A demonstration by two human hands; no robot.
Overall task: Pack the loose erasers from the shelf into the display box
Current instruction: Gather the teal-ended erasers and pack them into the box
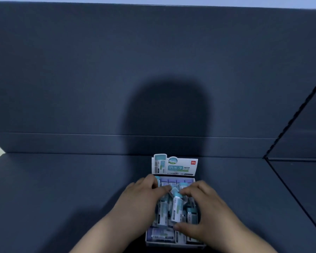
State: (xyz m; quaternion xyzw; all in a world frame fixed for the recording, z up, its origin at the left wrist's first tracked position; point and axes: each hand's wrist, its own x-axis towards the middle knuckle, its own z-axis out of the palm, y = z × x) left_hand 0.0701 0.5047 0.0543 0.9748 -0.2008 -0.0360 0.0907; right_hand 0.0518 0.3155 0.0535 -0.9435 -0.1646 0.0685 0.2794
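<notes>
Mid-packing: display box [173,243] sat on the shelf [62,189], erasers [161,214] jumbled inside. Right hand [208,212] pinched one eraser [177,207] thumb-to-fingers. Left hand [140,196] lay bent over the pile (grip unclear). Next, prob. slot it upright. Header card [174,166]: red logo [193,162], txt too blurred.

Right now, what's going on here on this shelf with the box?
A person is packing erasers into a display box that sits on a dark shelf. Both hands are inside the box: the right grip appears to pinch a tilted eraser between thumb and fingers, while the left grip rests its fingers on the jumbled pile beside it. A neat row of erasers stands at the back, under the upright printed flap; the middle is not yet tidy.
</notes>
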